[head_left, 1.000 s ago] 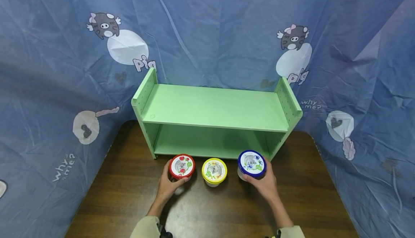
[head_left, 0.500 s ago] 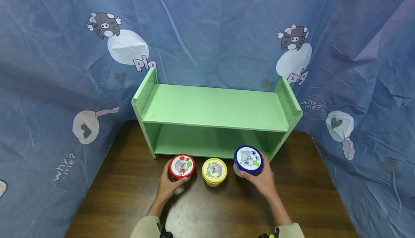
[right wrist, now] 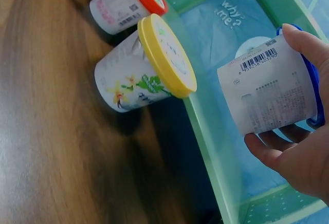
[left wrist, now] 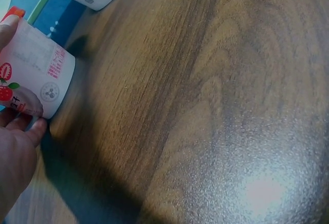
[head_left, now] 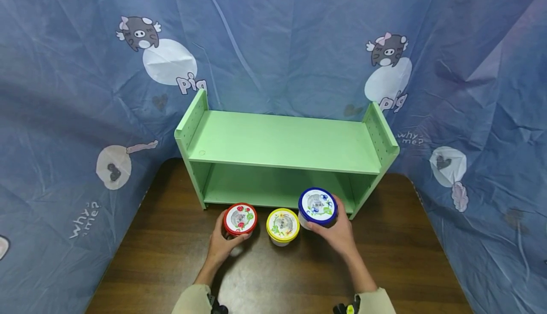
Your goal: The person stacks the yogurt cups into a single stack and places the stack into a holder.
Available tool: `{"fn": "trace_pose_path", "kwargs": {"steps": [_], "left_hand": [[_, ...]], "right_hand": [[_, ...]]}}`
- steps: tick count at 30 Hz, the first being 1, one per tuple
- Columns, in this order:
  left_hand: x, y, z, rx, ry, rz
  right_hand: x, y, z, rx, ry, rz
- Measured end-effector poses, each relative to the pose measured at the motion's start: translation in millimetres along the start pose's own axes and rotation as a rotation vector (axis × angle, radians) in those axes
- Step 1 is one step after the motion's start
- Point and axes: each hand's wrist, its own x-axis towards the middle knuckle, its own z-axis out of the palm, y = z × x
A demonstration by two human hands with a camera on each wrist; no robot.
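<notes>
My left hand (head_left: 220,246) grips the red-lidded tub (head_left: 240,219), which stands on the table left of the other two. In the left wrist view, thumb and fingers lie around that tub's (left wrist: 38,62) white wall. My right hand (head_left: 340,235) holds the blue-lidded tub (head_left: 317,205) off the table, slightly tilted. Its barcode side faces the right wrist camera, with the blue tub (right wrist: 270,88) between thumb and fingers. Between the hands the yellow-lidded tub (head_left: 283,225) stands upright, untouched, close to the blue tub.
Behind the tubs stands a green two-tier shelf (head_left: 284,142) with raised side panels. Blue cloth (head_left: 265,43) printed with pigs hangs around the back and sides. The brown wooden table (head_left: 273,280) extends toward me, shiny near the front.
My right hand has lifted the blue-lidded tub and moved it left toward the yellow one. The left hand and the red and yellow tubs stay in place.
</notes>
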Motion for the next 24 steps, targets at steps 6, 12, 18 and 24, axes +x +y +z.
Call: {"fn": "trace_pose_path", "kwargs": {"steps": [6,12,18,24], "left_hand": [[0.4,-1.3,0.5,0.006,-0.002,-0.009],[0.1,-1.0,-1.1,0.028,-0.014,-0.055],[-1.1,1.0,-2.0,0.031,-0.015,-0.042],[-1.2,2.3,-2.2,0.004,-0.012,-0.039]], "right_hand": [[-1,-7,8,-0.011,-0.024,0.002],[0,-13,20,-0.003,-0.056,-0.001],[0,-15,31,0.001,-0.085,0.019],[0,-16,40,0.002,-0.085,-0.007]]}}
